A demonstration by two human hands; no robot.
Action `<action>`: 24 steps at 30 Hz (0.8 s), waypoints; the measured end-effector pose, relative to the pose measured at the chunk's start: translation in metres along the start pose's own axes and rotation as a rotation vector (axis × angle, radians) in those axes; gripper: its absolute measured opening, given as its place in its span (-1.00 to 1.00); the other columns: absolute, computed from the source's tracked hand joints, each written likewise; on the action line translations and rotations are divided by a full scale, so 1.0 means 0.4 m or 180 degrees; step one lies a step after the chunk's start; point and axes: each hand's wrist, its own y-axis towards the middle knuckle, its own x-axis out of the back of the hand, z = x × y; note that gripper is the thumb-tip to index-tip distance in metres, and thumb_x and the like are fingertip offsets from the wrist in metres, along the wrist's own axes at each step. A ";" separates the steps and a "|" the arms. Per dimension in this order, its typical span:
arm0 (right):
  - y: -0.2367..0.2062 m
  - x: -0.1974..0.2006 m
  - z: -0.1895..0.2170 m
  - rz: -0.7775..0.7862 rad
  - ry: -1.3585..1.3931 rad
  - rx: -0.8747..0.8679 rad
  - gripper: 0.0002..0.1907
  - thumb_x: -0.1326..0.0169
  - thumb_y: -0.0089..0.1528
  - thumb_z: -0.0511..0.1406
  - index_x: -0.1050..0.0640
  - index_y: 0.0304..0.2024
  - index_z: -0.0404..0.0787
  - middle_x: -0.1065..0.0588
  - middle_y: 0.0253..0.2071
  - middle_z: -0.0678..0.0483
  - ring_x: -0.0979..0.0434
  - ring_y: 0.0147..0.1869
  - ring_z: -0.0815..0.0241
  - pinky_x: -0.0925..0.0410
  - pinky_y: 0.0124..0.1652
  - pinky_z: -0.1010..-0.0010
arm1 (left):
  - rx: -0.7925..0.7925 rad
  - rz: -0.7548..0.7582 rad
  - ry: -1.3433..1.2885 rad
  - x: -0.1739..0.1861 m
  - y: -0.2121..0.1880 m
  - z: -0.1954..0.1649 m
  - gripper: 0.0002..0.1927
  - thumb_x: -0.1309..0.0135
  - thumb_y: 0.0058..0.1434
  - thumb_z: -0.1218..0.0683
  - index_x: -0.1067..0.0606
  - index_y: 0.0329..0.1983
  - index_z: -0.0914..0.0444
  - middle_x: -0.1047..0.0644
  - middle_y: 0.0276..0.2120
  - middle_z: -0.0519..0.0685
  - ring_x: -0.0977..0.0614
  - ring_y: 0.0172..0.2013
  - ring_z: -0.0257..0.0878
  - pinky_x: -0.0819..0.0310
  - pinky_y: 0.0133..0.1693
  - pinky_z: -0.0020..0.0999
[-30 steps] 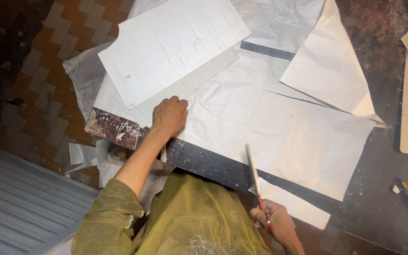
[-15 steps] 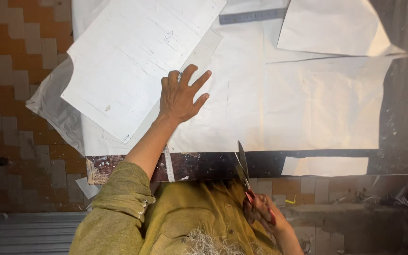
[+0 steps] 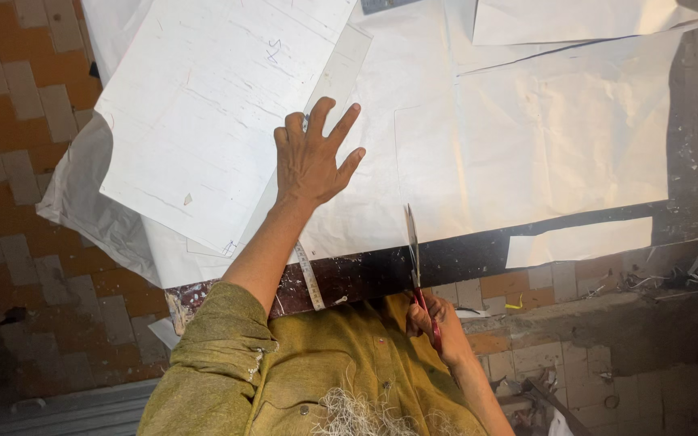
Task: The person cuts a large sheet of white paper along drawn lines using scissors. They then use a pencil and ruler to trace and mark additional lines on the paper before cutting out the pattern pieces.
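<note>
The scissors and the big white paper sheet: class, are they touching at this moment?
Touching. The head view shows the scissors blades overlapping the near edge of the white paper sheet, held by the right hand.

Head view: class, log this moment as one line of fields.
left hand: flat on paper sheet | right hand: holds scissors, blades at sheet's edge | table

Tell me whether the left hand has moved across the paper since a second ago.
Yes. The left hand has slid away from the near table edge, up the big white sheet, fingers now spread beside the ruled paper pattern.
</note>
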 end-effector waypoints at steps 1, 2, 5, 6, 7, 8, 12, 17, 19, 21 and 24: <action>-0.003 0.000 -0.002 0.0035 0.0072 0.0045 -0.39 -0.12 0.14 0.20 -0.46 -0.50 -0.19 -0.48 -0.63 0.09 -0.43 -0.51 0.26 -0.31 -0.41 0.42 | -0.0021 -0.0019 0.0028 0.005 -0.001 -0.001 -0.40 -0.03 0.33 -0.29 -0.36 0.42 -0.11 -0.25 0.25 -0.11 -0.26 -0.06 -0.03 -0.18 -0.11 -0.12; -0.004 -0.001 -0.003 0.0080 0.0134 0.0087 -0.39 -0.12 0.15 0.21 -0.46 -0.49 -0.19 -0.47 -0.62 0.09 -0.42 -0.51 0.27 -0.30 -0.41 0.42 | -0.0030 -0.0039 0.0054 0.009 -0.003 -0.002 -0.40 -0.03 0.33 -0.29 -0.36 0.41 -0.11 -0.24 0.25 -0.11 -0.26 -0.06 -0.03 -0.18 -0.11 -0.12; -0.013 -0.013 -0.003 -0.0006 0.0206 0.0001 -0.42 -0.17 0.16 0.17 -0.44 -0.47 -0.19 -0.45 -0.61 0.09 -0.43 -0.49 0.27 -0.30 -0.40 0.41 | -0.0005 -0.0018 0.0029 0.022 -0.003 0.001 -0.39 -0.03 0.33 -0.29 -0.36 0.42 -0.12 -0.25 0.25 -0.12 -0.26 -0.05 -0.04 -0.18 -0.11 -0.13; -0.014 -0.016 -0.001 0.0031 0.0241 -0.0005 -0.43 -0.17 0.15 0.17 -0.44 -0.47 -0.19 -0.45 -0.61 0.09 -0.44 -0.50 0.27 -0.31 -0.40 0.42 | 0.0015 0.0019 -0.0003 0.026 -0.006 0.000 -0.39 -0.04 0.33 -0.28 -0.36 0.42 -0.12 -0.25 0.24 -0.12 -0.26 -0.05 -0.04 -0.18 -0.11 -0.13; -0.015 -0.018 0.002 0.0066 0.0272 -0.0004 -0.43 -0.17 0.15 0.17 -0.45 -0.47 -0.18 -0.46 -0.61 0.09 -0.44 -0.50 0.27 -0.31 -0.40 0.42 | 0.0028 0.0026 -0.0014 0.028 -0.008 0.001 -0.39 -0.04 0.32 -0.28 -0.36 0.42 -0.12 -0.25 0.24 -0.12 -0.26 -0.05 -0.04 -0.17 -0.11 -0.13; -0.016 -0.018 0.005 0.0093 0.0304 0.0005 -0.44 -0.17 0.15 0.16 -0.45 -0.47 -0.17 -0.47 -0.61 0.09 -0.45 -0.50 0.27 -0.32 -0.39 0.43 | 0.0032 0.0026 -0.0026 0.029 -0.007 0.001 -0.39 -0.04 0.32 -0.28 -0.36 0.42 -0.12 -0.25 0.24 -0.12 -0.26 -0.05 -0.04 -0.17 -0.11 -0.13; -0.016 -0.008 0.013 0.0155 0.0401 -0.0015 -0.44 -0.17 0.15 0.17 -0.46 -0.46 -0.18 -0.46 -0.61 0.10 -0.46 -0.50 0.28 -0.31 -0.40 0.43 | -0.0004 -0.0099 0.0018 0.025 -0.008 0.002 -0.40 -0.05 0.31 -0.29 -0.36 0.40 -0.12 -0.25 0.24 -0.11 -0.26 -0.06 -0.04 -0.18 -0.11 -0.13; -0.019 0.009 -0.016 0.0135 0.0406 -0.0259 -0.44 -0.20 0.09 0.18 -0.47 -0.44 -0.15 -0.43 -0.60 0.15 -0.46 -0.51 0.28 -0.32 -0.40 0.44 | 0.0000 -0.0069 0.0042 0.021 -0.009 0.002 -0.40 -0.04 0.32 -0.28 -0.36 0.41 -0.12 -0.25 0.25 -0.11 -0.26 -0.06 -0.05 -0.18 -0.12 -0.14; -0.036 0.037 -0.042 0.0157 0.0192 -0.0332 -0.42 -0.24 0.07 0.20 -0.47 -0.44 -0.14 -0.46 -0.60 0.13 -0.46 -0.51 0.28 -0.38 -0.31 0.49 | 0.0007 -0.0067 0.0058 0.024 -0.010 0.002 -0.40 -0.04 0.32 -0.28 -0.36 0.41 -0.12 -0.25 0.25 -0.11 -0.26 -0.07 -0.05 -0.18 -0.13 -0.14; -0.069 0.091 -0.071 0.0279 -0.0131 -0.0413 -0.39 -0.23 0.01 0.26 -0.49 -0.45 -0.11 -0.48 -0.61 0.14 -0.47 -0.53 0.30 -0.39 -0.34 0.51 | 0.0010 -0.0030 0.0057 0.028 -0.010 0.003 -0.40 -0.03 0.33 -0.28 -0.36 0.42 -0.12 -0.25 0.25 -0.12 -0.27 -0.07 -0.05 -0.18 -0.13 -0.13; -0.146 0.213 -0.104 0.0405 -0.0320 -0.0526 -0.46 -0.26 -0.02 0.17 -0.53 -0.44 -0.13 -0.50 -0.63 0.14 -0.48 -0.56 0.30 -0.33 -0.47 0.48 | -0.0024 -0.0107 0.0093 0.039 -0.014 0.001 -0.39 -0.03 0.33 -0.27 -0.35 0.43 -0.10 -0.25 0.26 -0.11 -0.27 -0.06 -0.04 -0.19 -0.12 -0.14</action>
